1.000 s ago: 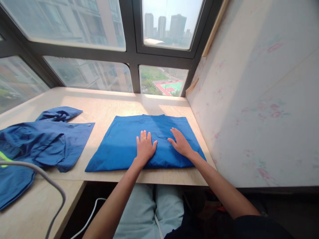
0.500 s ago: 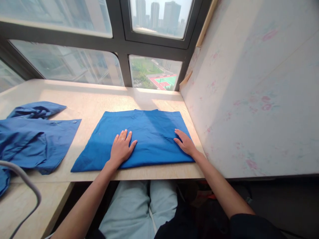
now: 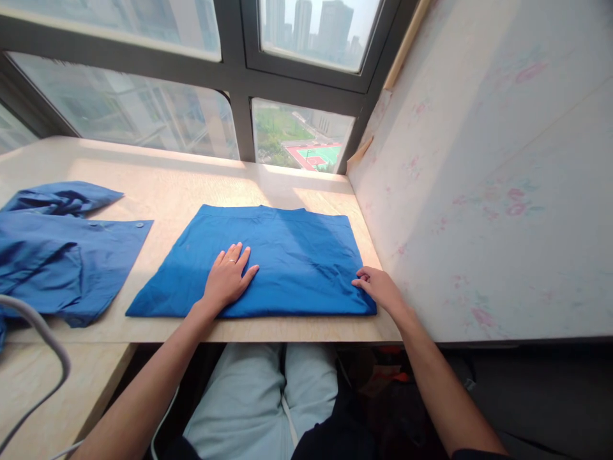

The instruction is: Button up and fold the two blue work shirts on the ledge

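Note:
A bright blue folded garment (image 3: 282,255) lies spread on the wooden ledge, its bottom fold close to the front edge. My left hand (image 3: 227,278) rests flat on its left half, fingers stretched out, with a ring on one finger. At the garment's right edge, my right hand (image 3: 376,285) has its fingers curled and pinched on the fabric, which wrinkles beside the fingertips. What kind of garment it is cannot be told.
A second, crumpled blue garment with buttons (image 3: 71,255) lies at the left. A grey curved cable (image 3: 52,342) crosses the lower left. The papered wall (image 3: 479,191) bounds the right side, and a window frame (image 3: 234,83) stands behind the ledge (image 3: 158,182).
My right hand has moved right and slightly toward me, from lying open on the garment to pinching its right edge. My left hand stays flat on it. The view has shifted slightly.

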The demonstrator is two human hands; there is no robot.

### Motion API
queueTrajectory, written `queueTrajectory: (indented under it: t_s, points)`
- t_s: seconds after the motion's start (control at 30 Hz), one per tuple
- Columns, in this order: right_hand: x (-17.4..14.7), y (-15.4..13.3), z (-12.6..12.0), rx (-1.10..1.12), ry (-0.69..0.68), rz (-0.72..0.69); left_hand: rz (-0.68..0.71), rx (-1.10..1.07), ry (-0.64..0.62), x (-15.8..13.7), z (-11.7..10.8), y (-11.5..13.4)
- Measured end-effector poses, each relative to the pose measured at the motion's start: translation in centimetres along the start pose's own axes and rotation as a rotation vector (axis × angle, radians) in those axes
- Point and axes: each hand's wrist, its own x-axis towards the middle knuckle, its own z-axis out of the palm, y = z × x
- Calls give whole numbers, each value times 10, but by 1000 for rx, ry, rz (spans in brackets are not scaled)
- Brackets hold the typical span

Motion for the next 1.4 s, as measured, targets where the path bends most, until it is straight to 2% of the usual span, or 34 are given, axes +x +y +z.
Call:
queueTrajectory:
  t_s: [0.1, 0.23, 0.43, 0.6, 0.7, 0.87, 1.1, 1.17, 1.27, 1.4]
  points:
    - [1, -8, -3, -80, -44, 4, 11, 5, -7, 0, -1, -4]
    - [2, -9, -5, -125, -83, -60, 18, -1, -8, 0, 0, -8]
    - [1, -4, -10, -31, -97, -56, 27, 1, -16, 0, 1, -12]
    - [1, -8, -16, -45, -137, -42, 24, -1, -5, -1, 1, -10]
    - [-7, -12, -22, -23, -168, -14, 22, -3, 2, -1, 1, -10]
    - [-31, -17, -28, 81, -321, 98, 14, -26, -3, -1, 0, -8]
    - [-45, -20, -23, 130, -273, 61, 2, -32, -6, 0, -3, -7]
    - [-47, -24, -23, 66, -253, 87, 1, -40, -5, 0, -3, -7]
    - [-51, -36, -24, -155, -225, 137, 12, -32, 0, 0, -2, -7]
    - [-55, -53, -25, -401, -263, 173, 28, -21, 18, 0, -1, -8]
